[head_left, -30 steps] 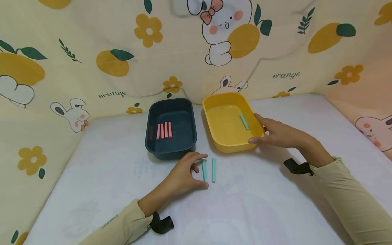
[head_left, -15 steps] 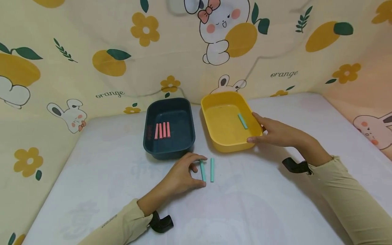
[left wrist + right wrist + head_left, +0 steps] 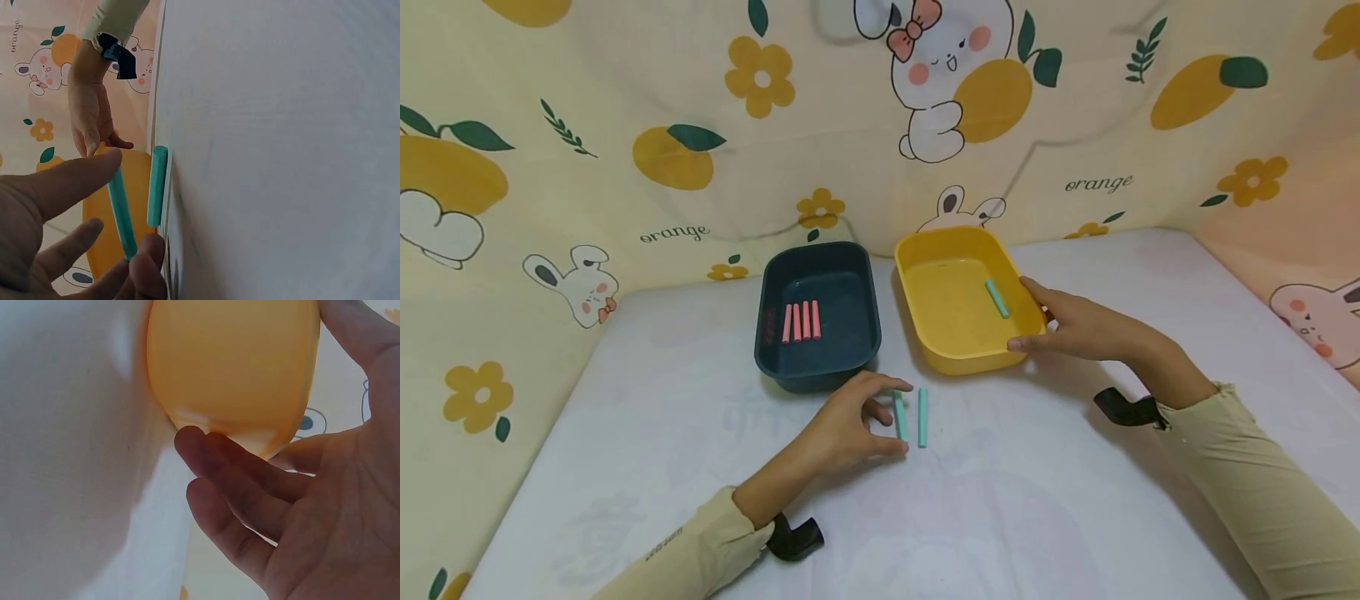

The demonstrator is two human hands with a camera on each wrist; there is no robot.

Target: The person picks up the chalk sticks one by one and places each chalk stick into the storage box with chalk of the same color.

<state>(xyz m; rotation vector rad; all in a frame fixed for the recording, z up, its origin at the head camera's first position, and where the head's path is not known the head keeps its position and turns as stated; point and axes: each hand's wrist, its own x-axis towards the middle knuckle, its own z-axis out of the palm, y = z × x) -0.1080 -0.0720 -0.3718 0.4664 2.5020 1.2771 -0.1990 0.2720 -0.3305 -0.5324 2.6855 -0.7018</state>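
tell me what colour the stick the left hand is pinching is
Teal, a pale blue-green. The stick pinched by the left hand shows best in the head view.

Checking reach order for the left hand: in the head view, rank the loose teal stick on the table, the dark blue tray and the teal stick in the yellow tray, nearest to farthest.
1. Loose teal stick: on the table, just right of the left hand.
2. Dark blue tray: behind the hand, its near rim close.
3. Teal stick in the yellow tray: far right, by the right hand.
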